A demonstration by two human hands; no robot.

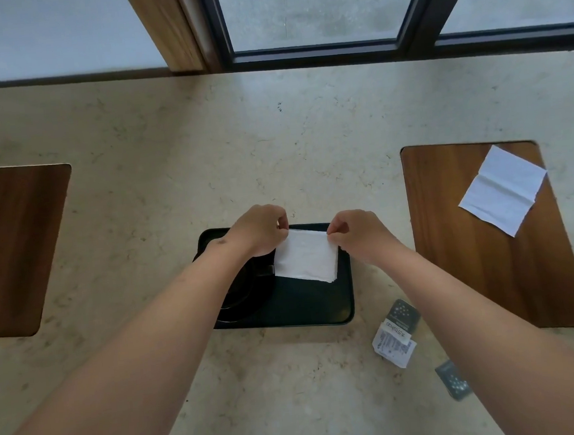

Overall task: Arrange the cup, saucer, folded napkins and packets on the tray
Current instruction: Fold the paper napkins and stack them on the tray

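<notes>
Over the far half of the dark tray: a white folded napkin, held by its two far corners. Left hand with thumb and forefinger pinched on the napkin's far left corner, the other fingers curled in; grip narrow, closed on paper. Right hand pinching the far right corner the same way, grip just as narrow. Near edge of the napkin hanging low toward the tray floor; whether touching it, cannot tell. On the tray's left side, partly hidden under the left forearm: a dark saucer with a dark cup on it, the cup's handle pointing toward the napkin. Off the tray, just beyond its near right corner, on the pale stone surface: a dark packet with a white packet overlapping its near end, and farther from the tray on the same side a second dark packet. Well right of the tray: a wooden board, with a second white napkin spread more open on its far end, one corner reaching past the board's right edge. Well left of the tray: another wooden board.
</notes>
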